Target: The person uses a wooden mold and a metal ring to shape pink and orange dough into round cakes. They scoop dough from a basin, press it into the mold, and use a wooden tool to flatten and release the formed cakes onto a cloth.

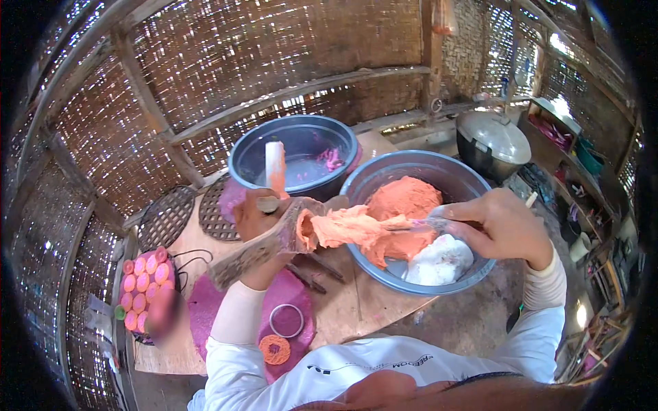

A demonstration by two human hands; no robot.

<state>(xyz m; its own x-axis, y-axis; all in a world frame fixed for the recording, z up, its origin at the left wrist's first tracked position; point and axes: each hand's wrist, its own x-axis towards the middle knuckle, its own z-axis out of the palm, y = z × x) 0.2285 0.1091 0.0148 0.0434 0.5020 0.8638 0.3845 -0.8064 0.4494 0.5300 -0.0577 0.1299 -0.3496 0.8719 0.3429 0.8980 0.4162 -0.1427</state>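
Observation:
My left hand (257, 214) grips a hollow wooden press (257, 257) whose open end faces right, with orange dough at its mouth. A pale, dough-smeared stick (275, 164) stands up beside that hand; whether the hand also holds it I cannot tell. My right hand (504, 226) is closed on a thin metal utensil (418, 222); its exact kind is unclear. A long lump of orange dough (349, 229) stretches from the utensil to the press. Below lies a blue-grey basin (370, 272) holding more orange dough (408, 198) and a white lump (442, 260).
Another basin (240, 164) with pink scraps stands behind. On the wooden table (370, 308) are a pink sheet (205, 312), a white ring (300, 312), an orange dough ring (275, 349) and a tray of pink-orange rounds (144, 282). A lidded pot (493, 140) sits back right.

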